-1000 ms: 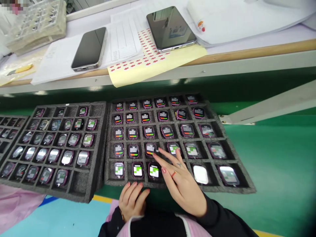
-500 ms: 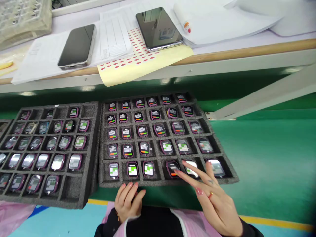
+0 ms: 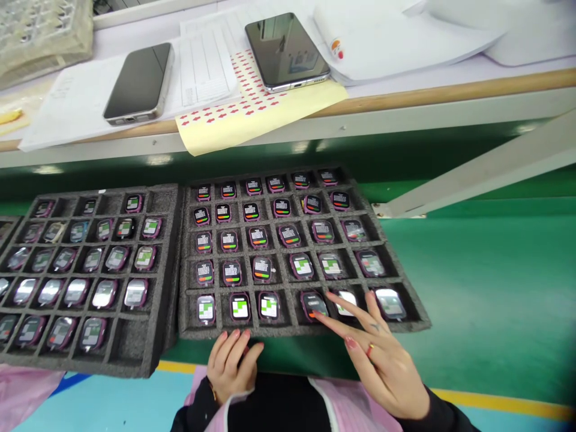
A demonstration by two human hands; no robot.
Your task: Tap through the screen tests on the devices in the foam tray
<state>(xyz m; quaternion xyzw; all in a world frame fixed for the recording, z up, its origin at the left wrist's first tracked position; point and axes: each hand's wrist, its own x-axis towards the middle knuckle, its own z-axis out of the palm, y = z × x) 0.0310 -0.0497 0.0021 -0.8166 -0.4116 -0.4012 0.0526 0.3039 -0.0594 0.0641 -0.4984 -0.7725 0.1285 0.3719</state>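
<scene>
A dark grey foam tray [image 3: 288, 330] of square compartments lies before me, filled with purple-framed smartwatch bodies whose screens are lit. With fingers spread, my right hand [image 3: 384, 363] reaches over the front row from the right. Its index fingertip is at the lower part of a dark-screened smartwatch [image 3: 310, 299], by an orange patch. Its other fingers hover over a white-screened smartwatch [image 3: 345, 305] and the compartment wall beside it. At the tray's front edge, my left hand [image 3: 231, 363] rests with loosely bent fingertips and thumb apart, holding nothing.
A second foam tray [image 3: 155, 336] of similar watches stands on the left. Beyond, a raised shelf [image 3: 432, 90] carries two phones [image 3: 139, 81] [image 3: 288, 51], papers and a yellow sticker sheet [image 3: 216, 138]. A slanting white brace [image 3: 477, 168] is at the right, above the green surface.
The view has shifted slightly. My right index finger stays at the same dark-screened watch, and the left hand keeps its place at the tray's edge.
</scene>
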